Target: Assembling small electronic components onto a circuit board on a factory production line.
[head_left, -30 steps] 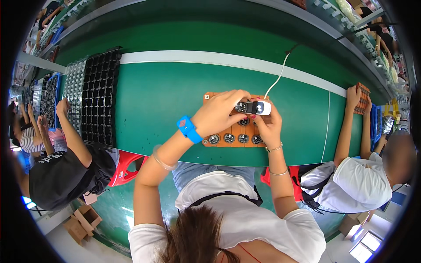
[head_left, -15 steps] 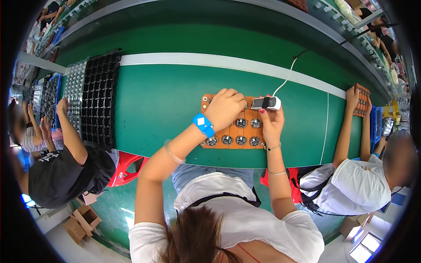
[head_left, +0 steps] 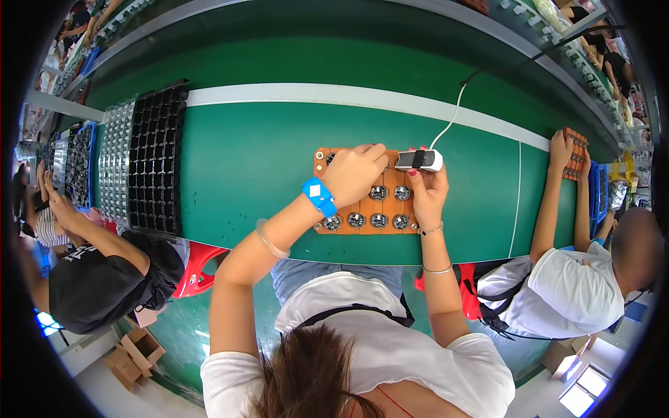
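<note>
On the green bench [head_left: 244,160], one orange-brown board [head_left: 390,207] bears six unobstructed round black parts [head_left: 378,221]; the left hand [head_left: 354,173] blocks its upper left, fingers bunched, grip unclear. At its upper-right corner the right hand's [head_left: 430,191] fingers pinch one corded white-and-black device [head_left: 426,160]. Left of it lie two celled trays [head_left: 155,160]; far right, one co-worker [head_left: 571,289].

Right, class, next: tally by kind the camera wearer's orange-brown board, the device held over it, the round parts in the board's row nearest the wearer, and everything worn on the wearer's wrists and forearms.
Orange-brown board: 1
White-and-grey device: 1
Round parts, nearest row: 4
Blue wristband: 1
Bracelets and bangles: 3
Total: 10
</note>
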The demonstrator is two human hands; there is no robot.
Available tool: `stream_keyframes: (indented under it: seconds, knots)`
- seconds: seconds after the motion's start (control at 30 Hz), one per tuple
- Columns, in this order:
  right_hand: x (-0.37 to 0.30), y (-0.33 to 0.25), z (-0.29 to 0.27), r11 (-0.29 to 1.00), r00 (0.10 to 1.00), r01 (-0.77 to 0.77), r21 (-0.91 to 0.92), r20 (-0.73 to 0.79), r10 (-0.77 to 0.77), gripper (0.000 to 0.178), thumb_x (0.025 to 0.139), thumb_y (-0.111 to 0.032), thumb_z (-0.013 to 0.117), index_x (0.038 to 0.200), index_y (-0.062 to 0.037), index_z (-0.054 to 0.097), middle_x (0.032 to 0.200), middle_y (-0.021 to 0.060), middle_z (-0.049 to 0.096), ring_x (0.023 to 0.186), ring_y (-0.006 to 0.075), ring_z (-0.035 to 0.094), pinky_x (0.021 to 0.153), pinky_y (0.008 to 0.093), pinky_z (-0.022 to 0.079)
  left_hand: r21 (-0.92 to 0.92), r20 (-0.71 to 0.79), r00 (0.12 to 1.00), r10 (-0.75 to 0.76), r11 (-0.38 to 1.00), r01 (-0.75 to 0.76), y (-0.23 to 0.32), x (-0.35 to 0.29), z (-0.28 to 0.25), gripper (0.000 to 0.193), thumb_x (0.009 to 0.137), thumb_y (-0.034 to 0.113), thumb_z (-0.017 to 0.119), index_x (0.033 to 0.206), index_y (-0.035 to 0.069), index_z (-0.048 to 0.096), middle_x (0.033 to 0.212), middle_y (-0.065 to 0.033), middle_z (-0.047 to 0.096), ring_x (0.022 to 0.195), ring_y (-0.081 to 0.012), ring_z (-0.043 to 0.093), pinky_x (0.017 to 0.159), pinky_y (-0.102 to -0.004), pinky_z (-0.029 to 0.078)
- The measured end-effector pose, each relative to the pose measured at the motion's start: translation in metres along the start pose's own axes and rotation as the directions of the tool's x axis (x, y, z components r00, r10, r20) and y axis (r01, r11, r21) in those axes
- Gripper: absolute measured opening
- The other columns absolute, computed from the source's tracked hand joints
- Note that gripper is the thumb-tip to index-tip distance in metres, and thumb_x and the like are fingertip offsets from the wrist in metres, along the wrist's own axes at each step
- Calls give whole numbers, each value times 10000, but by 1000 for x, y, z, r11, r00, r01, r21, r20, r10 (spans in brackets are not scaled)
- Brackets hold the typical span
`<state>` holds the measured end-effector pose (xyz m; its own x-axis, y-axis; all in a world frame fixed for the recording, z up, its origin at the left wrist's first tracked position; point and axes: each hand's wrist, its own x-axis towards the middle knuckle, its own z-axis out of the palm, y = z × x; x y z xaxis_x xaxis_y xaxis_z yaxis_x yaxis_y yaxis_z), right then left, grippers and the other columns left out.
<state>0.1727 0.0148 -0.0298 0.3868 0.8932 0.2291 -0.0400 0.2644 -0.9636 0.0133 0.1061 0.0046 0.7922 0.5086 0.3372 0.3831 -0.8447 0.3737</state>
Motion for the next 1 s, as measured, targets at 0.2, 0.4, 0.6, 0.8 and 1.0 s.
stream_keyframes:
  seconds: [0.2, 0.4, 0.6, 0.8, 1.0]
  knots:
    - [1, -11, -8, 995, 999, 6, -102, 39, -2, 434, 893, -29, 582, 1295, 25, 424, 1199, 147, 564, 1103, 205, 552, 962, 328, 439, -437, 113, 977, -182, 874, 213, 1, 7, -25, 85, 761, 39, 605, 787, 16, 527, 895, -123, 543, 798, -327, 590, 644, -415, 500]
    - [3, -26, 0, 983, 994, 23, -182, 106, -4, 439, 833, 6, 614, 1259, -2, 510, 1170, 114, 565, 1082, 195, 533, 935, 313, 435, -464, 76, 988, -138, 872, 157, 16, 12, -36, 204, 795, 49, 633, 980, 32, 549, 977, -114, 602, 851, -297, 627, 729, -348, 523]
    - [3, -31, -1, 973, 989, 48, -226, 144, -16, 438, 823, 3, 625, 1249, -5, 525, 1174, 118, 566, 1089, 209, 531, 939, 317, 431, -590, 1, 989, -145, 799, 118, 17, 12, -32, 431, 764, 34, 651, 1138, 34, 436, 1025, -180, 596, 927, -364, 600, 775, -409, 494]
    - [-6, -15, -10, 1000, 998, -27, -3, -59, 27, 413, 907, -50, 563, 1293, 11, 429, 1232, 148, 538, 1128, 199, 521, 976, 316, 411, -406, 56, 987, -154, 899, 163, 12, 15, -28, 493, 760, 62, 673, 1196, 83, 442, 993, -126, 636, 915, -324, 601, 810, -411, 471]
    - [-2, -19, -30, 991, 997, -72, -111, -18, 70, 467, 937, -85, 524, 1364, 2, 358, 1276, 146, 510, 1184, 206, 495, 1014, 324, 372, -83, -8, 997, -73, 994, 72, 12, 19, 0, 377, 728, 116, 686, 1072, 82, 536, 921, -62, 598, 922, -247, 549, 831, -372, 418]
